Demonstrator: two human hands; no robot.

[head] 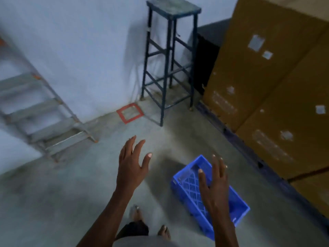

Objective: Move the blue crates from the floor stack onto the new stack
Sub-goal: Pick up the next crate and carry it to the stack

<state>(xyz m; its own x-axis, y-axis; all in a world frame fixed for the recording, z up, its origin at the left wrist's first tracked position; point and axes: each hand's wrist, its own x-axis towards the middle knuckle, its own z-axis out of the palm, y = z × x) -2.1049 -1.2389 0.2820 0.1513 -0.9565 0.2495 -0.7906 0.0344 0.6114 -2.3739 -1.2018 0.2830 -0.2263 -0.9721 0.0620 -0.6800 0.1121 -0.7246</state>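
Pale wall, grey concrete floor, tall blue stool, leaning ladder, stacked cardboard boxes

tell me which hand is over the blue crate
The right hand, fingers spread above the blue crate on the floor. The left hand hangs over bare concrete beside it.

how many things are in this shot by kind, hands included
blue plastic lattice crate, on the floor: 1
tall dark blue metal stool: 1
grey metal stepladder: 1
large brown cardboard boxes: at least 2
red tape square on the floor: 1
bare hands, left hand and right hand, both open and holding nothing: 2
total: at least 8
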